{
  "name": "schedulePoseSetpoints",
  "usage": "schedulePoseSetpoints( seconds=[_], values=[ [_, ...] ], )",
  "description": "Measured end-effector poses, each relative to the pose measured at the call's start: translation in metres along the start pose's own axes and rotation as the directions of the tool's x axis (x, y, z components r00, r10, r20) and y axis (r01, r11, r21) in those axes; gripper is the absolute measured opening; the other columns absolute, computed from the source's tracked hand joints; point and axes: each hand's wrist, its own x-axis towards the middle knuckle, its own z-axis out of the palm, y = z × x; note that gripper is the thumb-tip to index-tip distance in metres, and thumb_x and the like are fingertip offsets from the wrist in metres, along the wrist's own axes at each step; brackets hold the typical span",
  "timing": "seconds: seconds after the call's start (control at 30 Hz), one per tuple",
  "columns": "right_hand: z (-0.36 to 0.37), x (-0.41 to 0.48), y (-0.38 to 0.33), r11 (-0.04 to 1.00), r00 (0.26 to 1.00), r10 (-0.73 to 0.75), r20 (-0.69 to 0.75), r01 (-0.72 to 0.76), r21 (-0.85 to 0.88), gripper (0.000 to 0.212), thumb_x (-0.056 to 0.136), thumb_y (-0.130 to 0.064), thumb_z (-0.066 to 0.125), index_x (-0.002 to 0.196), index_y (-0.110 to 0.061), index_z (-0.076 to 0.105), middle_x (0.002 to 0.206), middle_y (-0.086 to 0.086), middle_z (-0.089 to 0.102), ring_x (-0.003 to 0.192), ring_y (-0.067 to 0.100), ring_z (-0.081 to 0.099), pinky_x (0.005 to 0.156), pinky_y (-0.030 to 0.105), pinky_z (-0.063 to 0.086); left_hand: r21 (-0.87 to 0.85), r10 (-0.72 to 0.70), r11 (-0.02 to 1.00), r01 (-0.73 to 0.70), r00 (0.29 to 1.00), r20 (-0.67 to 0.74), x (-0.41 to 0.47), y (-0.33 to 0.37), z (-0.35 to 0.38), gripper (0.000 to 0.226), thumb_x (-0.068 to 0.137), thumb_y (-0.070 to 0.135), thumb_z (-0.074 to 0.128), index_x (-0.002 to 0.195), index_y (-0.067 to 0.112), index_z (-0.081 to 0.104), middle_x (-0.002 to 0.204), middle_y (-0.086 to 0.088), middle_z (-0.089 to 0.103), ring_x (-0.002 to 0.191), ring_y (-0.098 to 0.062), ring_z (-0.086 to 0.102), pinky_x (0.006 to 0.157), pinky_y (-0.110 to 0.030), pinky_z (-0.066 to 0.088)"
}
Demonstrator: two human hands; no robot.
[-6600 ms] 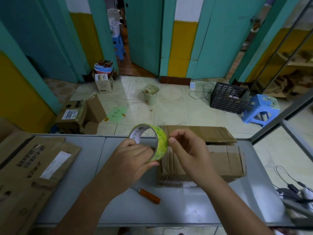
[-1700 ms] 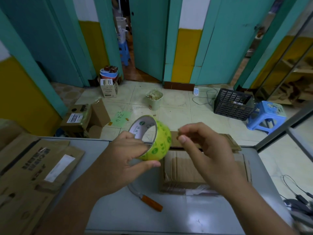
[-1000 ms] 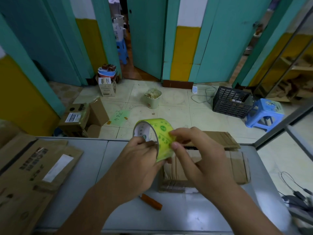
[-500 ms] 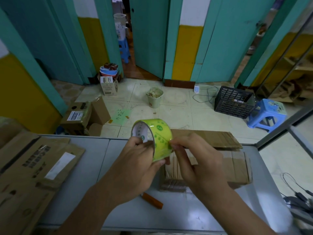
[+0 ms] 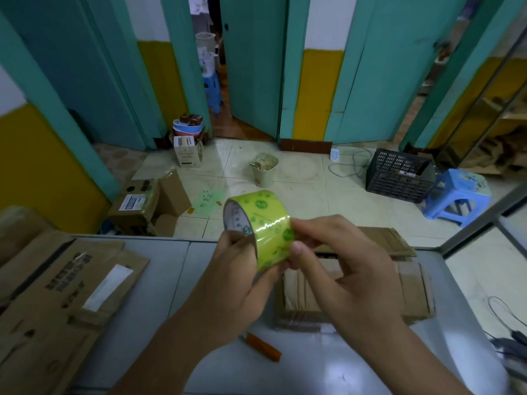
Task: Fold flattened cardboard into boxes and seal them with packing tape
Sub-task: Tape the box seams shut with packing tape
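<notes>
Teal doors and yellow wall panels ring a tiled floor (image 5: pixel 302 195), where a black crate (image 5: pixel 399 178) and a blue stool (image 5: pixel 459 192) stand off to the right. Nearer, the grey worktop (image 5: pixel 328 369) carries two lots of flattened cardboard: a large printed pile (image 5: pixel 71 295) at the left and a smaller ribbed stack (image 5: pixel 410 289) at the right, partly behind the hands. None of it is folded yet.

Above the smaller stack the left hand (image 5: pixel 236 283) grasps the tape roll (image 5: pixel 265 223), fingers curled into its core and round its lower edge. The right hand (image 5: pixel 342 269) pinches at the roll's green outer face with thumb and forefinger. Less than two seconds ago that hand was lifted clear of the roll; now it is back on it, and the roll has been turned so its wide band faces the right hand's fingertips. That reads as hunting for the tape's loose end, so sealing is probably some way off. Whether the end has lifted I cannot tell.

An orange-handled cutter (image 5: pixel 263 350) lies on the worktop below the hands, untouched.
</notes>
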Motion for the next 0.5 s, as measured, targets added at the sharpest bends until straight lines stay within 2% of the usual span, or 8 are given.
schedulePoseSetpoints(
  seconds=[0.07, 0.1, 0.17, 0.23, 0.3, 0.37, 0.5],
  values=[
    [0.002, -0.003, -0.004, 1.000, 1.000, 0.011, -0.028, -0.011, 0.016, 0.024, 0.092, -0.009, 0.077, 0.117, -0.008, 0.078, 0.101, -0.003, 0.075, 0.094, 0.012, 0.072, 0.081, 0.021, 0.056, 0.008, 0.029, 1.000, -0.028, 0.999, -0.038, 0.000, 0.001, 0.004, 0.028, 0.101, 0.023, 0.066, 0.129, 0.025, 0.067, 0.126, 0.036, 0.052, 0.120, -0.023, 0.059, 0.098, -0.054, 0.054],
    [0.002, -0.003, -0.004, 1.000, 0.999, 0.014, -0.047, -0.013, 0.024, 0.023, 0.093, -0.009, 0.079, 0.115, -0.009, 0.078, 0.101, -0.003, 0.076, 0.094, 0.013, 0.073, 0.080, 0.023, 0.057, 0.022, 0.064, 0.998, -0.063, 0.997, -0.050, 0.001, 0.004, 0.004, 0.028, 0.102, 0.027, 0.064, 0.129, 0.027, 0.065, 0.128, 0.043, 0.048, 0.122, -0.014, 0.057, 0.100, -0.053, 0.053],
    [0.003, -0.003, -0.005, 0.999, 0.997, 0.020, -0.078, -0.017, 0.037, 0.022, 0.090, -0.008, 0.081, 0.112, -0.009, 0.079, 0.101, -0.004, 0.077, 0.094, 0.015, 0.074, 0.080, 0.027, 0.059, 0.027, 0.156, 0.988, -0.155, 0.986, -0.059, 0.003, 0.009, 0.003, 0.028, 0.103, 0.035, 0.060, 0.130, 0.029, 0.059, 0.135, 0.049, 0.040, 0.127, 0.008, 0.048, 0.106, -0.041, 0.047],
    [0.002, -0.001, -0.006, 1.000, 0.995, 0.020, -0.101, -0.018, 0.022, 0.020, 0.089, -0.010, 0.082, 0.109, -0.010, 0.080, 0.101, -0.005, 0.077, 0.094, 0.013, 0.074, 0.081, 0.026, 0.058, 0.007, 0.201, 0.980, -0.201, 0.978, -0.062, 0.005, 0.011, 0.003, 0.023, 0.108, 0.037, 0.052, 0.128, 0.027, 0.059, 0.134, 0.045, 0.045, 0.127, 0.015, 0.045, 0.107, -0.032, 0.042],
    [0.002, 0.000, -0.008, 0.999, 0.991, 0.050, -0.122, -0.049, 0.008, 0.017, 0.089, -0.013, 0.081, 0.106, -0.014, 0.081, 0.099, -0.009, 0.078, 0.093, 0.009, 0.074, 0.082, 0.022, 0.057, 0.050, 0.217, 0.976, -0.214, 0.973, -0.075, 0.008, 0.009, 0.004, 0.022, 0.109, 0.031, 0.050, 0.125, 0.022, 0.062, 0.127, 0.028, 0.056, 0.125, 0.010, 0.048, 0.105, -0.036, 0.043],
    [0.002, 0.001, -0.010, 0.996, 0.985, 0.092, -0.146, -0.093, 0.001, 0.016, 0.087, -0.016, 0.081, 0.103, -0.018, 0.082, 0.096, -0.014, 0.077, 0.091, 0.006, 0.073, 0.081, 0.018, 0.055, 0.106, 0.219, 0.972, -0.209, 0.972, -0.089, 0.009, 0.005, 0.009, 0.026, 0.107, 0.023, 0.052, 0.124, 0.013, 0.069, 0.123, 0.008, 0.063, 0.121, -0.002, 0.053, 0.103, -0.040, 0.047],
    [0.007, 0.002, -0.012, 0.990, 0.976, 0.136, -0.167, -0.139, -0.007, 0.018, 0.083, -0.021, 0.082, 0.101, -0.022, 0.082, 0.095, -0.016, 0.077, 0.091, -0.001, 0.073, 0.081, 0.009, 0.051, 0.161, 0.209, 0.970, -0.185, 0.967, -0.149, 0.008, -0.001, 0.020, 0.031, 0.105, 0.020, 0.058, 0.124, 0.002, 0.073, 0.121, -0.008, 0.072, 0.118, -0.018, 0.061, 0.097, -0.043, 0.054]
  ],
)
